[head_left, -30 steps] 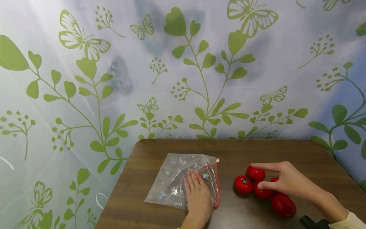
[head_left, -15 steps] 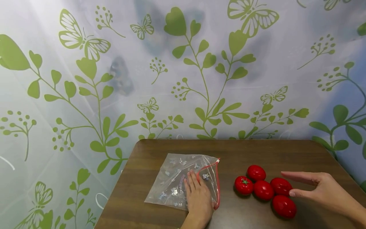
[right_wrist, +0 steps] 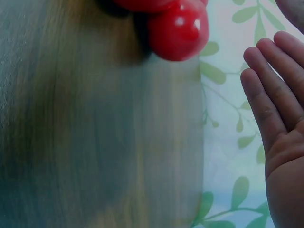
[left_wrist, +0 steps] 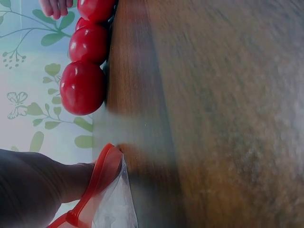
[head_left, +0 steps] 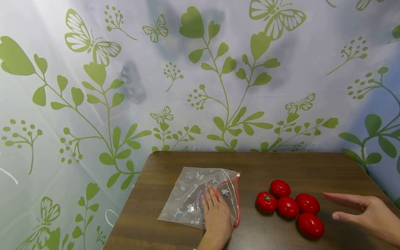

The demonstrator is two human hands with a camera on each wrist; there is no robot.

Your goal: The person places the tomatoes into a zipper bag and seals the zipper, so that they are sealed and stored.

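Note:
A clear zip bag (head_left: pixel 179 199) with small printed figures lies flat on the table, its red zip edge (head_left: pixel 239 208) facing right. My left hand (head_left: pixel 217 217) rests on it with straight fingers, and in the left wrist view the thumb (left_wrist: pixel 76 183) is at the red zip edge (left_wrist: pixel 99 168). Several shiny red tomatoes sit in a cluster right of the bag; one tomato (head_left: pixel 266 202) shows a green star-shaped calyx. My right hand (head_left: pixel 370 213) is apart from the rightmost tomato (head_left: pixel 310 225), thumb and fingers spread and nothing between them.
The brown wooden table (head_left: pixel 250 163) has rounded back corners. Behind it hangs a pale curtain (head_left: pixel 193 86) printed with green leaves and butterflies.
My right hand has drawn back to the right, from over the tomatoes to beside them, uncovering the whole cluster. The left hand and the bag have stayed put.

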